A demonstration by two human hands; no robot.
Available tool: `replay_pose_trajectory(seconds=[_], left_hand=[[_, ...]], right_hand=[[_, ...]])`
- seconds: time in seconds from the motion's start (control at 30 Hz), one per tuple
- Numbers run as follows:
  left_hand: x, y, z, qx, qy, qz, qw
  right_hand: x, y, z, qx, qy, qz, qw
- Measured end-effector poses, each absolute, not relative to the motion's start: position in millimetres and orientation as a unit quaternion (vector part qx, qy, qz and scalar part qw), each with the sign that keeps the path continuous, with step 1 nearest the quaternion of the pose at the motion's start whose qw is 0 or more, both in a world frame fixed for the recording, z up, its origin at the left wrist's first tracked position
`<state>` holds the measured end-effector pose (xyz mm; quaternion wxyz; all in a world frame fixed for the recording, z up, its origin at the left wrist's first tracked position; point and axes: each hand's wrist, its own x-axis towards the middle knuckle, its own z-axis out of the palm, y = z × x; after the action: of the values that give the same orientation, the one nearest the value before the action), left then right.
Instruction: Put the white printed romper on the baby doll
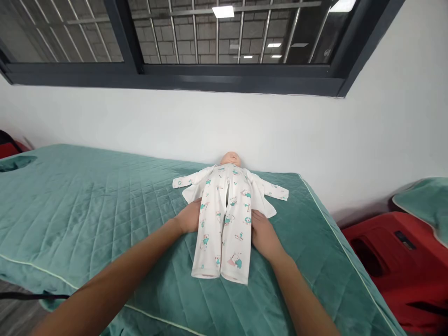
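Observation:
A doll lies on its back on the green quilted cover, its bald head [230, 158] against the wall. A white printed baby shirt [268, 188] spreads over its upper body, both sleeves stretched out. On top lie matching baby trousers [235, 242], legs pointing toward me. My left hand [189, 217] is closed at the trousers' left edge, fingertips hidden behind the cloth. At the opposite edge, my right hand [264, 233] has its fingers curled in against the fabric, partly tucked beneath it. The doll's legs are hidden.
The green quilted cover [105, 200] drapes over a bed or table with a piped edge. A red plastic stool or chair [395, 261] stands at the right, green fabric [427, 205] above it. Behind are a white wall [224, 121] and a dark-framed window [224, 83] with bars.

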<state>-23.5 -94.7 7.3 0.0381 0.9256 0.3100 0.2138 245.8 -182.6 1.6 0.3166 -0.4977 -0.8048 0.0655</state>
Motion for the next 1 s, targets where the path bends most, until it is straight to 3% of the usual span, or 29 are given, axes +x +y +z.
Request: replay_pose_trajectory(seconds=[0.17, 0.4, 0.63, 0.83, 1.0], left_hand=[[-19.5, -89.6, 2.3, 0.932, 0.291, 0.212, 0.030], [-30.0, -98.7, -7.6, 0.922, 0.300, 0.225, -0.098], [-50.6, -132.3, -9.0, 0.885, 0.334, 0.282, -0.160], [-57.4, -139.7, -12.7, 0.889, 0.351, 0.281, -0.084], [-67.9, -123.4, -22.7, 0.793, 0.447, 0.412, 0.026]], right_hand=[[264.1, -194.9, -2.1, -0.471, -0.808, 0.093, 0.342], [262.3, -194.7, -6.9, -0.498, -0.801, 0.091, 0.319], [261.5, -200.5, -1.5, -0.489, -0.804, 0.048, 0.334], [257.7, -203.1, 3.9, -0.480, -0.822, 0.061, 0.300], [254.8, -209.1, 5.0, -0.491, -0.820, 0.078, 0.283]])
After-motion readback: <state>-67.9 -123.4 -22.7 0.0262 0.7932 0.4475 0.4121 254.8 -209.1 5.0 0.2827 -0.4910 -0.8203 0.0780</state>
